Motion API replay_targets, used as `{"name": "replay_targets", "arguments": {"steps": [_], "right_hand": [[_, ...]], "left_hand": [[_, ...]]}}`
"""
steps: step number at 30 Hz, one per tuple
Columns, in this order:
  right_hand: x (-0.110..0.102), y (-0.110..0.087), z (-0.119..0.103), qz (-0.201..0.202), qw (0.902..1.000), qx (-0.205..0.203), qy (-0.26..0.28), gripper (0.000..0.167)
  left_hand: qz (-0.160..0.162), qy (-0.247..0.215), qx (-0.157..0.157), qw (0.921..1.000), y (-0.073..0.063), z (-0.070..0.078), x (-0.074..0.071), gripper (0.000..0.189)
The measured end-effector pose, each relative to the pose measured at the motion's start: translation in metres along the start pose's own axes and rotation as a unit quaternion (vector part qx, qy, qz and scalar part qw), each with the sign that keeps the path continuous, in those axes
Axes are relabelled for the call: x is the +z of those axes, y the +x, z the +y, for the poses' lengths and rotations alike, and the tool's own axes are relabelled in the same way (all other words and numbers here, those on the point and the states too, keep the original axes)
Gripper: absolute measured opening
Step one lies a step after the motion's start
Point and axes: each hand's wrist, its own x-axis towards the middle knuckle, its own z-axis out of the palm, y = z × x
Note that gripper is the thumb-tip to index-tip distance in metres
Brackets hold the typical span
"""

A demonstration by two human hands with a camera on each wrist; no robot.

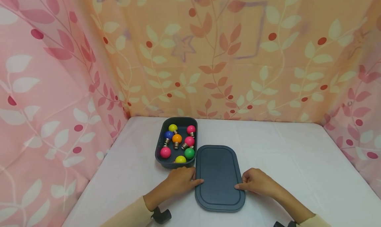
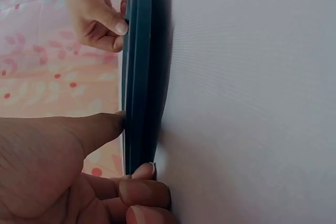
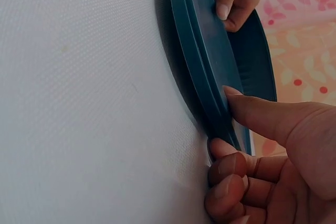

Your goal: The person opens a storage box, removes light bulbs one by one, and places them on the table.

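A dark blue-grey rectangular lid (image 1: pixel 220 177) with rounded corners lies low over the white table, its flat face up. My left hand (image 1: pixel 181 180) pinches the lid's left edge, thumb on top and curled fingers at the rim's underside. On the opposite edge my right hand (image 1: pixel 260 182) grips the same way, its thumb (image 3: pixel 262 116) pressing the upper face. In the left wrist view a dark shadow runs beneath the lid's rim (image 2: pixel 139 77). Just behind my left hand stands a matching dark box (image 1: pixel 158 147), uncovered, with several colourful round bulbs such as an orange one (image 1: pixel 177 138) inside.
The box stands at the lid's upper left, close to its corner. A white cloth (image 1: pixel 285 154) covers the table. Patterned curtains (image 1: pixel 214 55) hang along the back edge and both sides. Dark straps with a small device (image 1: pixel 161 216) sit at my wrists.
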Motion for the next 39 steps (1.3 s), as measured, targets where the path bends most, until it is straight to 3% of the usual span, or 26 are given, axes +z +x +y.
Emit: {"name": "replay_targets", "arguments": {"steps": [13,17,22,28,32,36,39], "right_hand": [[0.004,-0.002,-0.004,0.025,0.9993,-0.006,-0.027,0.047],[0.004,-0.002,-0.006,0.024,0.9994,-0.005,-0.026,0.045],[0.004,-0.003,-0.007,0.028,0.9993,-0.001,-0.027,0.043],[0.002,-0.004,-0.008,0.022,0.9995,0.018,-0.016,0.048],[0.0,-0.003,-0.009,0.015,0.9993,0.029,-0.015,0.051],[-0.007,0.0,-0.014,0.025,0.9991,0.012,-0.033,0.05],[-0.015,0.003,-0.022,0.04,0.9982,-0.013,-0.043,0.046]], "left_hand": [[-0.019,-0.01,-0.003,0.9998,-0.004,0.002,-0.004,0.04],[-0.028,-0.017,-0.01,0.9994,-0.008,-0.001,-0.014,0.039],[-0.052,-0.041,-0.022,0.9975,-0.017,-0.004,-0.034,0.034],[-0.092,-0.137,-0.006,0.9862,-0.027,-0.013,-0.063,0.038],[-0.084,-0.206,0.011,0.9749,-0.032,-0.026,-0.081,0.036],[-0.067,-0.248,0.027,0.9659,-0.036,-0.04,-0.099,0.033],[-0.035,-0.253,0.032,0.9663,-0.037,-0.051,-0.112,0.032]]}}
